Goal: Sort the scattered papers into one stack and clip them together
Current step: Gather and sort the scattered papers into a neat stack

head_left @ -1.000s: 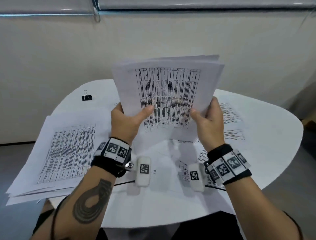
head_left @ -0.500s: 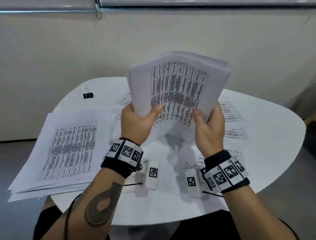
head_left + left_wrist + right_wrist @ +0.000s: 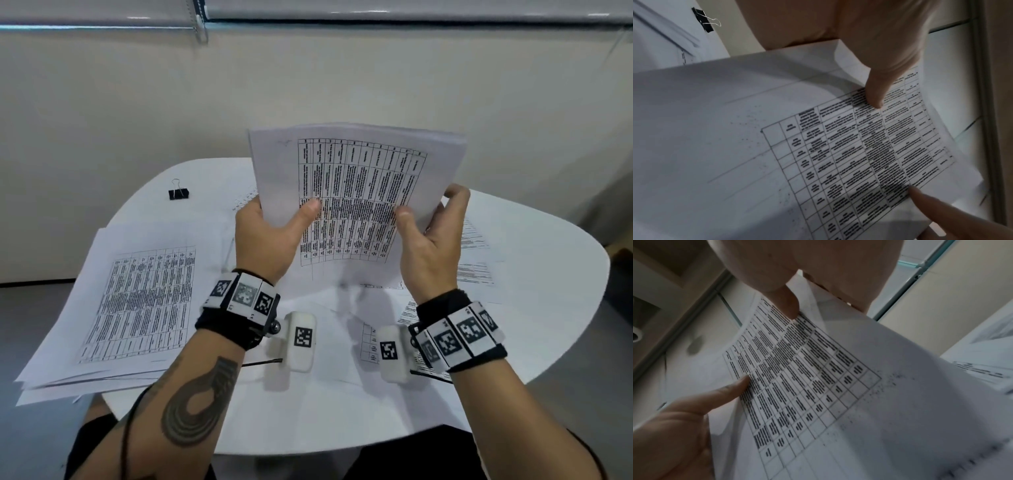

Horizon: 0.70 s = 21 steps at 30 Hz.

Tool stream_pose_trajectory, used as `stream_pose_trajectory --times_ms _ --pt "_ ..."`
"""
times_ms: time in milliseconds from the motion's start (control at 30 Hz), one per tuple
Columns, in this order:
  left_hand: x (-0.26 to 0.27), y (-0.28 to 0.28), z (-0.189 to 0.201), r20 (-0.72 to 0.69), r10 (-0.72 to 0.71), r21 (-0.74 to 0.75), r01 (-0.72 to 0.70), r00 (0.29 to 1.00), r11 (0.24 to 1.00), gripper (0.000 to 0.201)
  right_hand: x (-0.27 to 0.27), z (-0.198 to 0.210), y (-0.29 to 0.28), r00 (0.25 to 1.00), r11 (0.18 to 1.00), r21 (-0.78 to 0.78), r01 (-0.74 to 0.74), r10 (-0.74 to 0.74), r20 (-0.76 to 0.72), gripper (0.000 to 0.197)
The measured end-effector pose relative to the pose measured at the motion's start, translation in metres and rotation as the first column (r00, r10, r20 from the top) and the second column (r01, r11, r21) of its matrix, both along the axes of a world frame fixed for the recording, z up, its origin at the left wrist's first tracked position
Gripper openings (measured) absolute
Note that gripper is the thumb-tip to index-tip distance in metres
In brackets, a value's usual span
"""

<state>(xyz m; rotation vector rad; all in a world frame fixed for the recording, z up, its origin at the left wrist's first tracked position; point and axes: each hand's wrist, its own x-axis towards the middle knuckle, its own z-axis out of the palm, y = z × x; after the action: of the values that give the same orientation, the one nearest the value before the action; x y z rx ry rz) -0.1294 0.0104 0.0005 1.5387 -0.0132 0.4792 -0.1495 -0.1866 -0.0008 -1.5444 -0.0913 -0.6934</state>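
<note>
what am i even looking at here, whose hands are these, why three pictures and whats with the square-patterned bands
No machine here: a person's left hand and right hand grip an upright bundle of white printed sheets, thumbs in front. The patterned black-and-white wristbands carry small white cameras. One picture comes from a head camera looking down; the other two look along each wrist at the fingers. On the round white table lie more loose printed pages and a black binder clip, still unused.
</note>
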Motion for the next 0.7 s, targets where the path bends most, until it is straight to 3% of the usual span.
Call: stream_pose_trajectory --times_ms 233,400,500,567,700 --pt "0.002 -0.003 -0.006 0.024 0.015 0.111 -0.017 1.000 0.994 0.017 0.003 -0.010 0.003 1.000 1.000 -0.024 0.013 -0.014 -0.028 0.023" --pt "-0.001 -0.003 0.004 0.079 0.004 0.045 -0.007 0.997 0.999 0.017 0.004 -0.004 0.003 0.999 1.000 0.001 0.021 -0.021 0.043 0.021" --pt "-0.003 -0.003 -0.004 -0.007 -0.013 -0.071 0.013 1.000 0.997 0.019 0.003 -0.016 0.010 0.996 0.997 -0.057 -0.058 0.055 -0.067 0.028" --pt "-0.002 -0.002 -0.007 -0.069 0.016 -0.009 -0.017 0.998 1.000 0.017 0.002 -0.024 0.014 0.991 0.994 -0.091 -0.059 0.048 -0.123 0.039" --pt "0.008 0.023 0.018 -0.054 0.073 0.169 -0.063 0.996 0.984 0.014 0.006 -0.011 0.026 0.999 0.992 -0.123 -0.017 0.012 -0.042 0.032"
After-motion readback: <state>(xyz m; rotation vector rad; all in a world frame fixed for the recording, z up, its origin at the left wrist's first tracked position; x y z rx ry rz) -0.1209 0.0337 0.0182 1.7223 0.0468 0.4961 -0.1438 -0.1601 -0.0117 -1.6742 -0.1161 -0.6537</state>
